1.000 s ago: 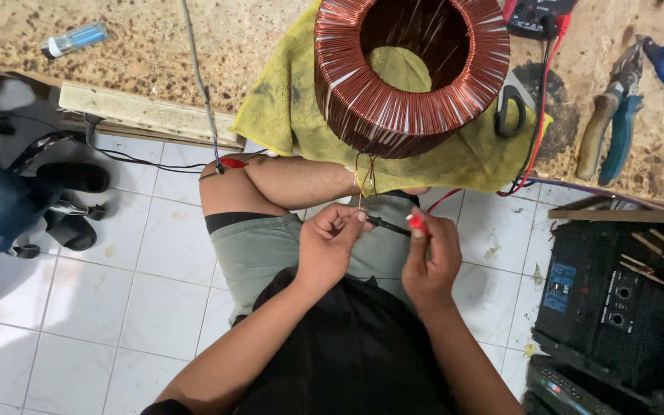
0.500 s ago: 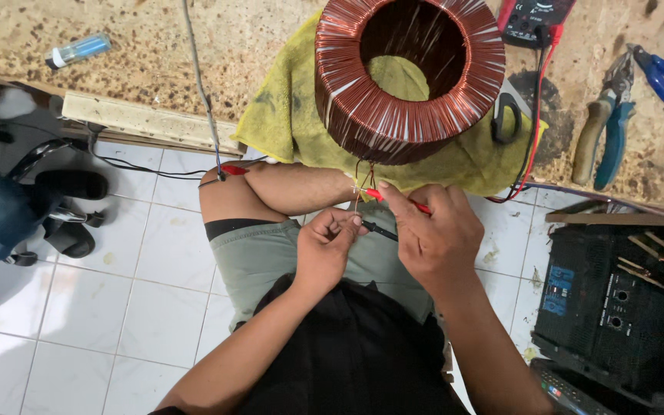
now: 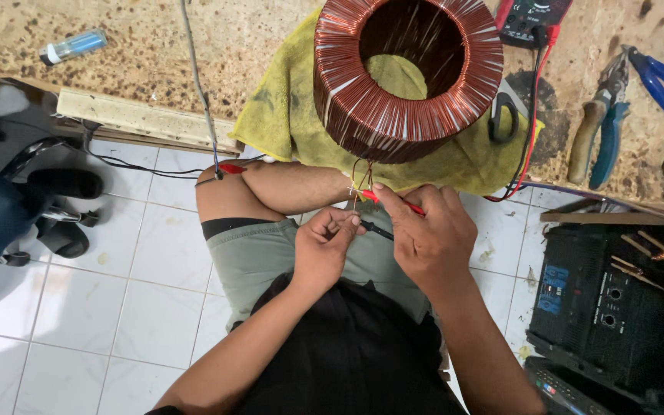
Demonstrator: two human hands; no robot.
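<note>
While the left hand pinches the black probe and the right hand grips the red probe, each tip should press steadily on the thin copper leads under the coil.

The person wears a black shirt and grey-green shorts, forearms bare.

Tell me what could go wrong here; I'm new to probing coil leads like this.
1. The red probe in the right hand and the black probe in the left hand sit close together at the thin copper leads; the tips might touch and spoil a reading.
2. The toroidal coil rests on a yellow cloth near the bench edge; tugging the leads might shift it.
</note>
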